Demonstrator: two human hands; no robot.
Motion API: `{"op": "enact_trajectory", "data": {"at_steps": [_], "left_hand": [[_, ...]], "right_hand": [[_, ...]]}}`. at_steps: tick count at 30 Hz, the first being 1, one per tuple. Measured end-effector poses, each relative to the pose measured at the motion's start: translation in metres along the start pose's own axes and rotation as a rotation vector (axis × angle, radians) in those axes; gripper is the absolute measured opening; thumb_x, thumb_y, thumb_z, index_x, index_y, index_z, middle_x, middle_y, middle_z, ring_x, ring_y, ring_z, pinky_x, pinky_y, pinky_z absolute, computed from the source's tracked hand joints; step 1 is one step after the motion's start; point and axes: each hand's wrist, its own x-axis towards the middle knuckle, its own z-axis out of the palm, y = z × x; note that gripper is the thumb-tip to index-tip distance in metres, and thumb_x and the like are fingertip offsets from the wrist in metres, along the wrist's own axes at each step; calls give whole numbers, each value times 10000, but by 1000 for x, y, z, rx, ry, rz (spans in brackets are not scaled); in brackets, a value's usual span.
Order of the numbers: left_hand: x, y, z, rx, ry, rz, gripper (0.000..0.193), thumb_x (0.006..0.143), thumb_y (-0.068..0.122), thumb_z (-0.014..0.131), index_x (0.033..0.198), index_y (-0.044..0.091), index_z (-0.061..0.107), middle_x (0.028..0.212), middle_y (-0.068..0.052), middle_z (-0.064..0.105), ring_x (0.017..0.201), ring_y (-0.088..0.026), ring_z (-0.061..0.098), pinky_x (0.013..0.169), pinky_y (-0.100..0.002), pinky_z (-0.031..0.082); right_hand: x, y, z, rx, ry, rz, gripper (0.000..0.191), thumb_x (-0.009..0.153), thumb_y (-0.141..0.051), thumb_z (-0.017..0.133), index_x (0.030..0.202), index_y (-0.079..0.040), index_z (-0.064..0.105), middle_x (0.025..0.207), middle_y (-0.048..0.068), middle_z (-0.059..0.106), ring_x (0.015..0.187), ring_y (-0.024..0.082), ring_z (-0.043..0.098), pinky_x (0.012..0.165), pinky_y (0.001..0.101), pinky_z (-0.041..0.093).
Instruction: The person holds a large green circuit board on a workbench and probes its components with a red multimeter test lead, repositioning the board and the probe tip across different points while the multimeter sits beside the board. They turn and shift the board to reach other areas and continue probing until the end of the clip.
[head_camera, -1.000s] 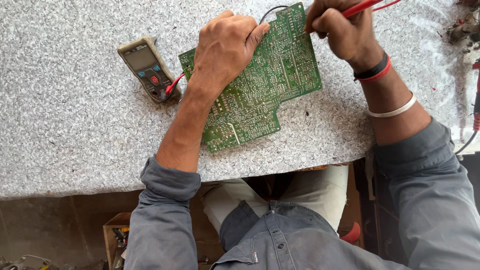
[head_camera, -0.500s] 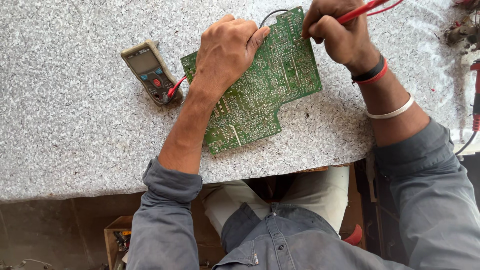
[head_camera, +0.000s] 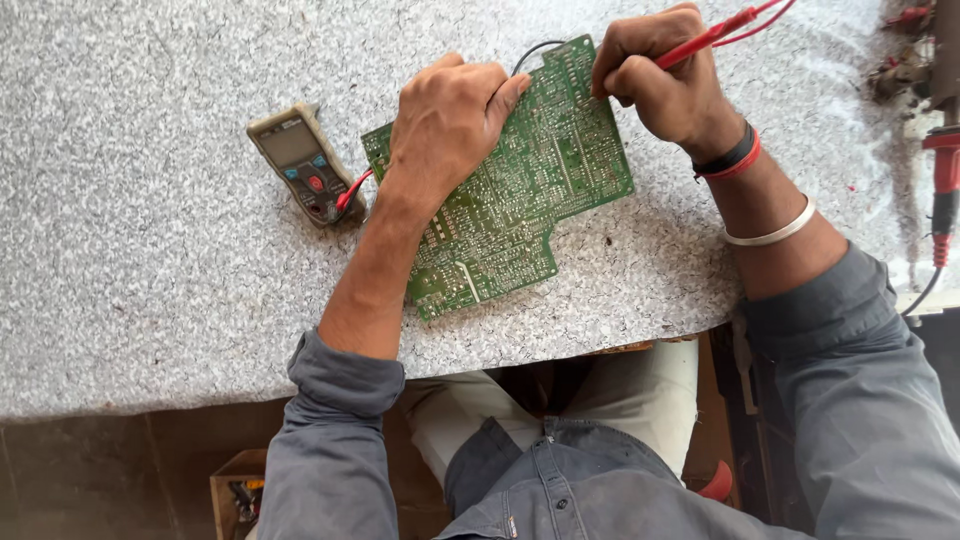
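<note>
While the left hand (head_camera: 445, 125) lies flat, hiding the circuit board (head_camera: 520, 190), the right hand (head_camera: 660, 80) grips a red probe (head_camera: 715, 30).

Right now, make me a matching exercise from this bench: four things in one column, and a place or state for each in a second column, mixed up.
Things:
1. circuit board
2. multimeter
3. red probe
4. left hand

Places or states:
A. held in the right hand
B. lying on the stone top, left of the board
C. pressing flat on the board
D. green, solder side up

Pairs: 1-D, 2-B, 3-A, 4-C
</note>
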Motion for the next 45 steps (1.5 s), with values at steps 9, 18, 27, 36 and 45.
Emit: {"op": "enact_trajectory", "data": {"at_steps": [9,18,27,36,45], "left_hand": [[6,6,-4,-12,-109,-86,513,1054,474,596,685,118,624,543,-16,536,553,-170,474,530,-371,450],[12,21,-20,57,-184,-79,692,967,728,498,689,102,596,576,-40,511,614,-202,512,599,-420,485],[17,33,-30,65,-208,-107,632,935,671,612,702,84,635,587,-49,557,645,-211,558,663,-428,509],[21,41,-44,56,-151,-107,614,915,656,628,742,69,671,646,-99,608,701,-254,614,679,-454,530],[18,37,-37,27,-195,-137,637,924,678,614,721,75,650,615,-79,586,661,-224,586,650,-443,523]], "right_hand": [[7,-13,-5,-41,13,-2,188,810,-66,501,760,11,665,682,94,656,540,120,564,508,275,448],[8,-21,-7,-36,-2,9,191,804,-112,504,739,-4,648,646,71,645,519,126,565,490,296,448],[10,-28,-7,-14,3,55,186,789,-104,505,738,-1,650,660,77,662,537,129,586,512,290,476],[9,-30,-8,-26,15,75,171,778,-94,518,742,1,656,671,80,669,570,139,605,555,290,487],[11,-12,-16,335,273,95,247,1065,-163,523,1119,32,665,883,106,647,753,142,607,661,278,491]]}}
